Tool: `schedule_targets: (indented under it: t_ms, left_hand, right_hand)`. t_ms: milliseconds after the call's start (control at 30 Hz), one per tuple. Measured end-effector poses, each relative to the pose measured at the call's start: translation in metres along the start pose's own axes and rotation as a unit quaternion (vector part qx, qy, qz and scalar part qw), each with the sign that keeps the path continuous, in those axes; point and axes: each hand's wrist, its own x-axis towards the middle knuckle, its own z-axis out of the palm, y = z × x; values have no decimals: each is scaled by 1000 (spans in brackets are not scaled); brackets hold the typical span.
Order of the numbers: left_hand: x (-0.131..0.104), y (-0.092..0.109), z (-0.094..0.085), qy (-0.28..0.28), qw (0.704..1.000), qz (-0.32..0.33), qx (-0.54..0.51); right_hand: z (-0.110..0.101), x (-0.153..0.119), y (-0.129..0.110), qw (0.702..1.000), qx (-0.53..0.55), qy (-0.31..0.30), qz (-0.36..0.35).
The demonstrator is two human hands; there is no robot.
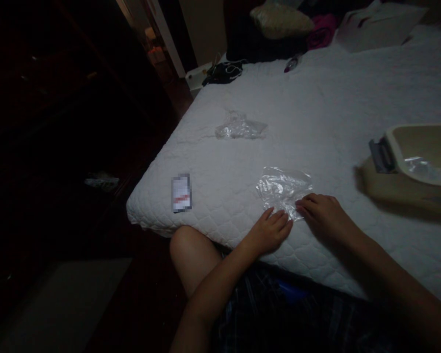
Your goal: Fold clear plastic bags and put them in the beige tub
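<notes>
A clear, crinkled plastic bag (281,185) lies flat on the white quilted bed in front of me. My left hand (272,231) rests at the bag's near edge, palm down, its fingers stretched out and slightly apart. At the near right corner of the bag is my right hand (325,213), with fingers bent and drawn together on the film; the thumb is mostly hidden. Farther back on the bed lies a second clear plastic bag (239,128), crumpled and touched by neither hand.
To the right stands a cream plastic bin (382,184) with a grey handle and clear plastic inside. A phone-like item (182,192), blurred out, lies near the left corner of the bed (213,166). At the back are a white box (378,29), a pink roll (321,30) and dark cables (224,72).
</notes>
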Motion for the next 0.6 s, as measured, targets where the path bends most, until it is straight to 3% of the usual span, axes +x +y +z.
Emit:
schedule_targets:
  t_ms: [200, 600]
  left_hand:
    - [1, 0, 0, -5, 1000, 4, 3]
    - [-1, -1, -2, -21, 1000, 7, 5]
  right_hand:
    - [-6, 7, 4, 998, 63, 10, -8]
    - [11, 24, 0, 998, 42, -19, -31]
